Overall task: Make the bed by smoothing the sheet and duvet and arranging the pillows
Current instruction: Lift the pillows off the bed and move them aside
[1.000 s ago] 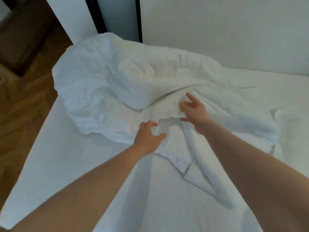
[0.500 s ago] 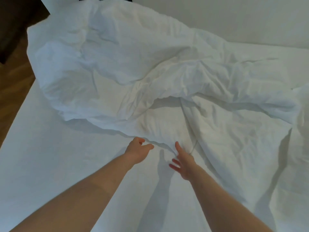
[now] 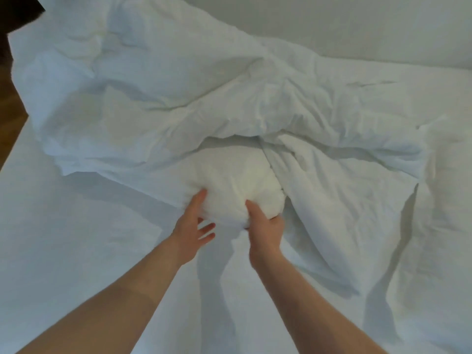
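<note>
Both of your hands are working the near edge of the rumpled duvet.

Your left hand [image 3: 192,227] is lying against a bunched, cream-toned fold of the white duvet [image 3: 178,98], its fingers [image 3: 198,200] stretched straight and spread, the thumb side touching the cloth. Your right hand [image 3: 265,232] is gripping that same fold, fingers curled under it and thumb pressing on top. Beyond your fingers the duvet is heaping up in deep creases toward the wall [image 3: 357,26]; below and to the left of them the fitted sheet [image 3: 63,251] is lying flat on the bed. No label or writing is showing on the fabric anywhere.
</note>
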The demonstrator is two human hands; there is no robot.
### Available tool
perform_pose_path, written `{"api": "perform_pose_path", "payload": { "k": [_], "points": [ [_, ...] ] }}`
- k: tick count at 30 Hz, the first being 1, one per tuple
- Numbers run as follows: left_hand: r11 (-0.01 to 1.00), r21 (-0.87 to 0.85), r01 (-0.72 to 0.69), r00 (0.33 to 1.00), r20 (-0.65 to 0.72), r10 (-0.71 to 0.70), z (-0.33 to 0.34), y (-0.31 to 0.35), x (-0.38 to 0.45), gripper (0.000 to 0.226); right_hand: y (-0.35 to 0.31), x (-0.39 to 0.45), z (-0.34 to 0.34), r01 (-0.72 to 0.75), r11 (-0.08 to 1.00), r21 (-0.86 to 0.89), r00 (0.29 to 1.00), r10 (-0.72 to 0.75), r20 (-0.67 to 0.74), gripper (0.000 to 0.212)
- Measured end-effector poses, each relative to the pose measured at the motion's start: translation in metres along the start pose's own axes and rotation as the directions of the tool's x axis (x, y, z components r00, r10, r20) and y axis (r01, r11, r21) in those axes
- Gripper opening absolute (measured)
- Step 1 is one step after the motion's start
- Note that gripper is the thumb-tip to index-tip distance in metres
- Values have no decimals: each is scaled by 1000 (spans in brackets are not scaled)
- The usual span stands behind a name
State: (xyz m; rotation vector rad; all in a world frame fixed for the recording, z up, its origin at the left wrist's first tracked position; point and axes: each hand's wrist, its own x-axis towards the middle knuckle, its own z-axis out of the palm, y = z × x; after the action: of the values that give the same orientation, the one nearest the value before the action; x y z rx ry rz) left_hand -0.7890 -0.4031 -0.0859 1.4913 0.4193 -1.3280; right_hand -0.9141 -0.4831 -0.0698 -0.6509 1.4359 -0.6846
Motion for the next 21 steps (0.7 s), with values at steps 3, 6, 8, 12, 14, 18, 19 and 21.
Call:
{"api": "perform_pose_path", "payload": {
  "k": [3,6,8,12,14,18,19,21],
  "points": [
    [990,-125,-61,998,-35,57,-12,19,-26,70,-12,-58,-13,-19,990,-143,995,33,94,37],
    [995,-11,-104,953,-287,96,-19,20,-71,61,-27,-102,-40,-43,957,-287,995,68,78,25],
    [983,147,-108,927,-341,153,-23,9,-105,60,-41,-133,-60,-39,935,-352,994,74,86,18],
    [952,261,-162,935,-267,233,-25,-4,-168,33,-80,-184,-101,-61,908,-415,967,157,201,36],
    [940,272,-207,931,-241,275,-24,-8,-199,28,-101,-203,-129,-201,887,-416,946,287,154,62],
    [897,337,-285,916,-179,358,-18,1,-265,40,-130,-213,-185,-574,786,-229,784,609,124,92],
    [891,355,-284,924,-146,353,-17,4,-280,40,-136,-217,-193,-630,753,-190,716,658,234,95],
    [876,392,-280,944,-54,326,-13,4,-309,35,-151,-230,-204,-656,743,-133,666,653,361,74]
  ]
}}
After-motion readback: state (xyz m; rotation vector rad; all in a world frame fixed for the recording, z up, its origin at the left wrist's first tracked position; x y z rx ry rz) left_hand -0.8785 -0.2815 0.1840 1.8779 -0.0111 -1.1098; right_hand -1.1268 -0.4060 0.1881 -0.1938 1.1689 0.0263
